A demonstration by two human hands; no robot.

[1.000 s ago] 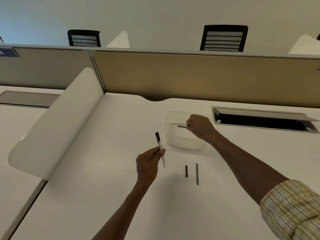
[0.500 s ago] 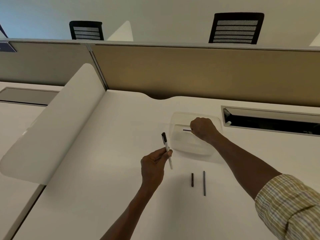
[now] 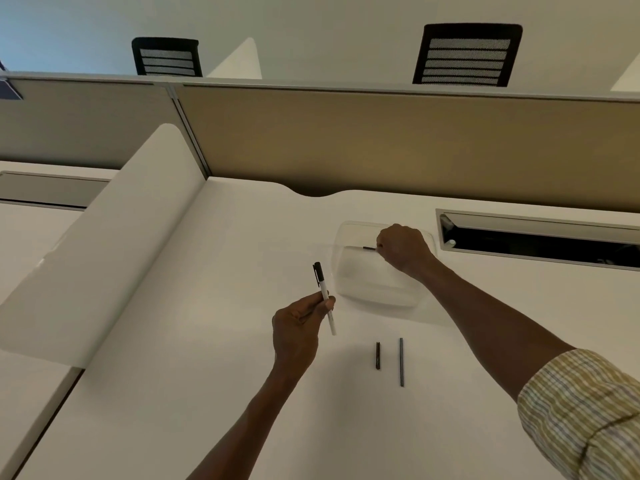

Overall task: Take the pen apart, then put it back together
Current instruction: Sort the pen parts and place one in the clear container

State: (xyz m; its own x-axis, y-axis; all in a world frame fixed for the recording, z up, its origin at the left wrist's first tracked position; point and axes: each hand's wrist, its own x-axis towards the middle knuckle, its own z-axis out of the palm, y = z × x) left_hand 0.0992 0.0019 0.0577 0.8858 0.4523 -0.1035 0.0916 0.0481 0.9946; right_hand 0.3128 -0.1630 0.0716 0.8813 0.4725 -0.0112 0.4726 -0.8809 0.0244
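My left hand (image 3: 299, 327) pinches a white pen barrel (image 3: 325, 297) with a black capped end, tilted up and to the left above the desk. Over a clear plastic tray (image 3: 372, 291), my right hand (image 3: 403, 249) has its fingers closed on a small dark pen part (image 3: 369, 248) that sticks out to the left of them. Two dark pen parts lie side by side on the desk below the tray: a short one (image 3: 378, 355) and a longer thin rod (image 3: 401, 362).
The white desk (image 3: 207, 341) ends at a tan partition (image 3: 381, 140). An open cable slot (image 3: 540, 242) sits right of the tray. A curved white divider (image 3: 104, 254) rises on the left. Two black chairs stand beyond the partition.
Both hands keep their grips and stay almost still. The view has shifted a little, so everything sits slightly lower and further right in the frame.
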